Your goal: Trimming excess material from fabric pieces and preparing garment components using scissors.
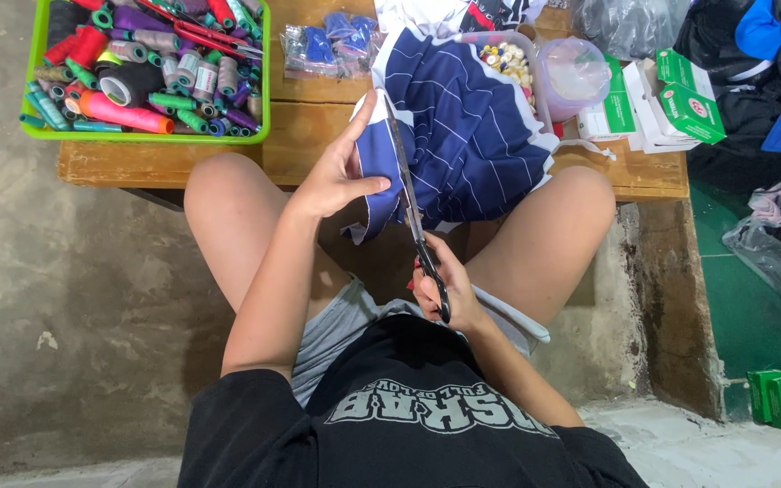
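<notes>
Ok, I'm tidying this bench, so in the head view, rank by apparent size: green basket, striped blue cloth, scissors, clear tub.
1. Green basket and striped blue cloth: look alike, and the cloth is held nearer the camera, so unranked.
2. Scissors.
3. Clear tub.

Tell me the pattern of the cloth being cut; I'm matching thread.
Navy blue cloth with thin white lines, white edging; head view.

The left hand (341,181) pinches the near edge of a navy striped cloth (463,136) draped off a wooden bench (309,136). The right hand (445,289) grips scissors (413,212), blades running along the cloth. A green tray (33,90) of thread spools sits far left.
</notes>
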